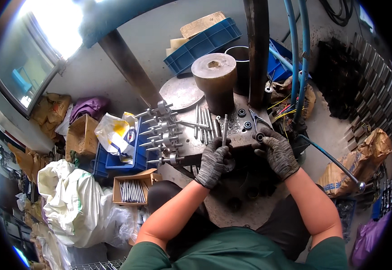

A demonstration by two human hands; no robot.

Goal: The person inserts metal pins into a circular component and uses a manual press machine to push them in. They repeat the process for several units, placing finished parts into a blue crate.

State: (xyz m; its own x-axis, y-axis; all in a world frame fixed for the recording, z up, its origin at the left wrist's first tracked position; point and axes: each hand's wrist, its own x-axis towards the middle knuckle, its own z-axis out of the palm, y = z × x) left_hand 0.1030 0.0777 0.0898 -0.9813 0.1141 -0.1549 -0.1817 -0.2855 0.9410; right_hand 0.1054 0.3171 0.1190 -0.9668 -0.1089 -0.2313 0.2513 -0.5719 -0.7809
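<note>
My left hand [212, 163], in a grey knitted glove, is closed round an upright metal shaft [225, 127] whose top sticks out above the fingers. In my right hand [280, 154], gloved the same way, a small dark bearing [260, 137] is pinched between thumb and fingers. Both hands are over the near edge of a metal work table [188, 131]. Just beyond the right hand lie circlip-type pliers [260, 119] with two loose bearings, one nearer [248, 125] and one farther [242, 112]. Several small metal rings [233, 122] are scattered beside them.
Loose shafts [200, 120] lie behind my left hand, beside shafts with metal discs [163, 135] along the left edge. A thick steel column [214, 83] rises at the back. A box of rods [133, 191], blue crate [135, 157] and white sack [72, 202] stand left; a blue-handled bar [331, 159] juts right.
</note>
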